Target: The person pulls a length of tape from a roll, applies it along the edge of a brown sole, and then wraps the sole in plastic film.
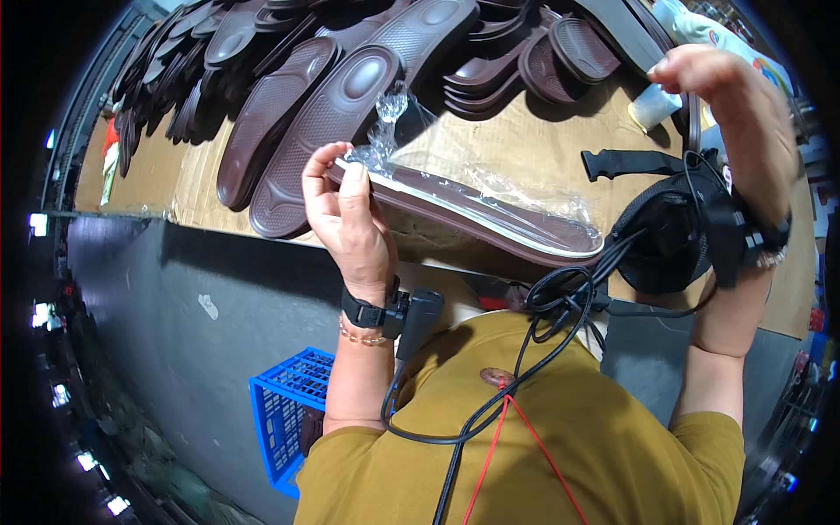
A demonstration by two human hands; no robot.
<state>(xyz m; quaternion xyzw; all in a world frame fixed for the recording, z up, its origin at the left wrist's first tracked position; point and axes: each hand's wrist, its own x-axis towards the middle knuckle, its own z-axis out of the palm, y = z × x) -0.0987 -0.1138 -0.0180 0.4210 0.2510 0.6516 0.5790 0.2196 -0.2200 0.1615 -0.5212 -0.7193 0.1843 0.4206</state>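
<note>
A brown sole (477,203) with a white line along its rim lies lengthwise along the table's (206,194) near edge, its right end close to a black pouch (656,236). Clear film (391,109) covers it loosely, bunched up above the left end and creased over the right, so the wrap appears unfastened. The left hand (354,219) has its grip closed on that left end, thumb on the near side and fingers behind; this seems to keep the slick, film-covered piece from sliding. Whether that end is lifted or resting is hard to tell.

The left forearm rises straight from the near edge, wrist almost in line, fingers pointing to the far side. The right hand (735,127) is raised above the table's right side, elbow bent, fingers curving leftward near a pale cylinder (654,107). It is blurred; nothing shows in its grip, and I cannot tell how wide that is.

Left of the wrapped piece, two large soles (319,144) slant outward over the near edge, perhaps set there within easy reach. More soles (188,66) are heaped toward the far left corner, overlapping, probably to save room.
</note>
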